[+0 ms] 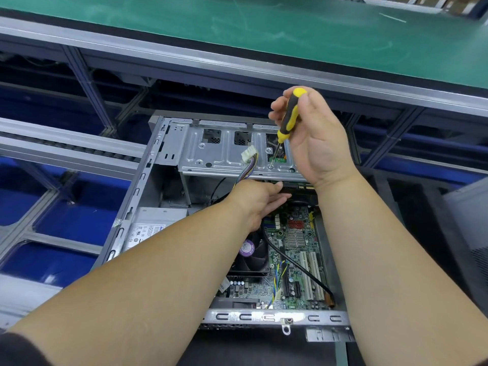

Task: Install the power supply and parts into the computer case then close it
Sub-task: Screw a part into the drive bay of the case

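Driving a screw [271,166] into the drive cage [227,151] at twelve o'clock of the open computer case [137,196], the right hand [314,138] grasped a yellow screwdriver [289,114] nearly upright. The left hand [257,200], fingers straight, reached under the cage, apparently supporting a drive. The power supply [148,228] sat at nine o'clock. Next, probably, came tightening this screw squarely.

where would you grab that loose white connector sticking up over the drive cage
Pinch the white connector by its two long flat sides, coming from above. It stands free over the drive cage, and its wires trail down underneath, so the top is unobstructed.
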The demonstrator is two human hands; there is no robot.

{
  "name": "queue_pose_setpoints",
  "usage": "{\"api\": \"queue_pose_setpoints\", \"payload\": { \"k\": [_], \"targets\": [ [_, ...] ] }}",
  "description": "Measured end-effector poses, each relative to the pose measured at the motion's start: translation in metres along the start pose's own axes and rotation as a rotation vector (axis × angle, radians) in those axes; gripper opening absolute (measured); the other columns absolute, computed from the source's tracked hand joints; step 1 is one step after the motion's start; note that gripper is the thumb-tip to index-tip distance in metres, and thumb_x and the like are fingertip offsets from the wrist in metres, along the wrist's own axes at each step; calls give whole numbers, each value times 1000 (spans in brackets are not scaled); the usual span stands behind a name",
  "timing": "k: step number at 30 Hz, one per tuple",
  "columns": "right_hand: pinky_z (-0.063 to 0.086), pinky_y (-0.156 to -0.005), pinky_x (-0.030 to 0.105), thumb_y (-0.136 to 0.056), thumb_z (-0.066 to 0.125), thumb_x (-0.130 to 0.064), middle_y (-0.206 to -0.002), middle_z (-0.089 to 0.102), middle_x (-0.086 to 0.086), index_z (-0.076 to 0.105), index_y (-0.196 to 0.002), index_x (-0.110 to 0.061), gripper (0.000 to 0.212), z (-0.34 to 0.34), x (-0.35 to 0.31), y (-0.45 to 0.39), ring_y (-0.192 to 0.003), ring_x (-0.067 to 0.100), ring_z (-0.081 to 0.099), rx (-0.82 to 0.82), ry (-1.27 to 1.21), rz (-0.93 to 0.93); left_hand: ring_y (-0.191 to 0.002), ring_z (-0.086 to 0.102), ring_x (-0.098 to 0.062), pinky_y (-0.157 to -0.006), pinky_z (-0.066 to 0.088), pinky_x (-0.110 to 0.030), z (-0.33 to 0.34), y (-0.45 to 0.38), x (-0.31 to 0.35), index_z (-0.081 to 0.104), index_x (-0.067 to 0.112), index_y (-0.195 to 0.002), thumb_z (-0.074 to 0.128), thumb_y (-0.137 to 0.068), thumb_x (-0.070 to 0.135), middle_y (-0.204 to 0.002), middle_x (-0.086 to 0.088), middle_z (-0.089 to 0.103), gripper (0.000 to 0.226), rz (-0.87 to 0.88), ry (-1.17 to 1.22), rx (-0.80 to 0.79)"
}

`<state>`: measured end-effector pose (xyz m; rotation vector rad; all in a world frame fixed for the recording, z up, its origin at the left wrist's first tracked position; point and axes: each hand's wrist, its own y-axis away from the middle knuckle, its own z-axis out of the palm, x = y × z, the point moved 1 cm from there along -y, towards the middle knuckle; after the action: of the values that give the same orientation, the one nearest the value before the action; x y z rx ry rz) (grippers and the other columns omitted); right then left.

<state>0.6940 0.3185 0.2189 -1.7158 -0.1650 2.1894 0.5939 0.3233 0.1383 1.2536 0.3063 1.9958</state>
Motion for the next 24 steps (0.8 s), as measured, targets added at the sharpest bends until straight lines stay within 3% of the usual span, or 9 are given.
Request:
{"api": "queue_pose_setpoints", "payload": {
  "k": [2,5,8,10,14,18,24],
  "targets": [
    [48,-87,32,-100,47,-15,-96,67,6,49,-105,-13,6,-1,0,-1,-87,21,62,-17,17,2,-88,70,-22,-79,58,-25,0,0,0,45,2,-104,61,-91,-2,-87,-9,58,21,6,-7,-2],
    [45,-75,25,-99,50,-19,-92,66,4,47,-105,-15,8,0,0,-1,-73,15,52,0,30,-3,-90,70,-23,-80,57,-25,0,0,-1,44,1,-108,61,-91,-2,-88,-8,57,24,12,-15,-5],
    [42,-75,26,-103,35,-31,-91,62,7,54,-117,-11,31,1,-1,0,-74,15,48,14,-38,3,-93,69,-25,-79,58,-25,1,1,0,45,0,-104,60,-91,-2,-88,-9,56,20,11,-5,-3],
    [44,-80,29,-105,28,-28,-92,62,8,57,-118,-6,38,0,-1,0,-81,17,51,12,-52,-7,-94,67,-27,-80,57,-26,1,2,1,45,2,-94,59,-91,-4,-88,-10,54,15,20,18,2],
    [47,-95,39,-103,38,-18,-95,67,5,54,-109,-8,20,1,1,-1,-92,21,62,-9,-26,-17,-86,69,-24,-75,59,-27,2,3,1,45,3,-94,60,-91,-4,-90,-10,54,16,18,14,5],
    [46,-77,27,-98,49,-17,-95,67,6,46,-104,-15,7,0,1,-1,-76,18,54,-19,2,-1,-90,68,-26,-73,59,-27,1,2,1,44,3,-96,60,-91,-4,-89,-9,53,18,10,21,9],
    [42,-78,30,-104,28,-32,-93,60,12,58,-119,-6,42,-1,-2,0,-79,19,48,14,-60,-10,-83,69,-23,-73,59,-26,0,0,1,46,1,-95,61,-91,-3,-90,-9,54,16,2,15,-1]
  ]
}}
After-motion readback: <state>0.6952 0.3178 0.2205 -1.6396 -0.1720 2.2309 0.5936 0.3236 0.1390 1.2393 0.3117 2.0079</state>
